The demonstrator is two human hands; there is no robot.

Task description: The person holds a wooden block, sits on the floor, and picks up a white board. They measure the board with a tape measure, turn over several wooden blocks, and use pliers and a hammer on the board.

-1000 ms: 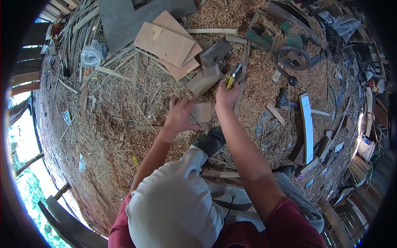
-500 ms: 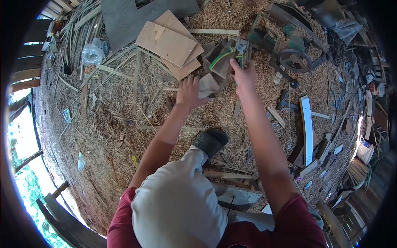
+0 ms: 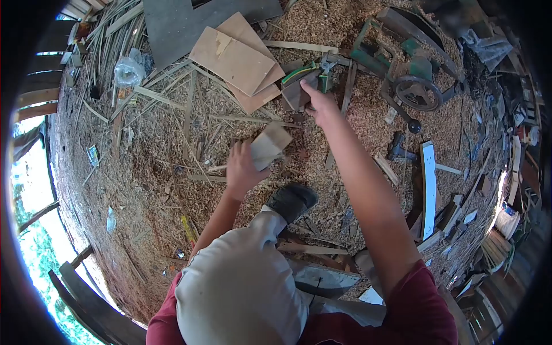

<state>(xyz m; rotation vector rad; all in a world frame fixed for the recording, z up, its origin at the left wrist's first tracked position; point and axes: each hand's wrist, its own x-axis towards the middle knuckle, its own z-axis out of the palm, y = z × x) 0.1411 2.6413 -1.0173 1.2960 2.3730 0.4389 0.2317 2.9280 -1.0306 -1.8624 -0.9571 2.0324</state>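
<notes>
My left hand (image 3: 241, 171) is closed around the edge of a pale wooden piece (image 3: 271, 142), holding it above the wood shavings; it is slightly blurred. Farther forward, my right hand (image 3: 322, 107) grips a darker wooden block (image 3: 298, 92), with one finger lying along its top face and the others partly hidden. Just beyond that block lies a pliers-like tool with green and yellow handles (image 3: 300, 73) and a metal head (image 3: 332, 60). One of its handles shows beside my right hand.
Plywood sheets (image 3: 233, 62) lie at the front left, over a dark panel (image 3: 172, 34). A green machine with a handwheel (image 3: 418, 93) stands at the front right. A hammer-like tool (image 3: 398, 148) and a white strip (image 3: 428, 190) lie to the right. My shoe (image 3: 292, 202) is below my hands.
My left hand has drawn back toward me, carrying the pale wooden piece away from the pile. My right hand has shifted left from beside the tool's handle onto the darker block.
</notes>
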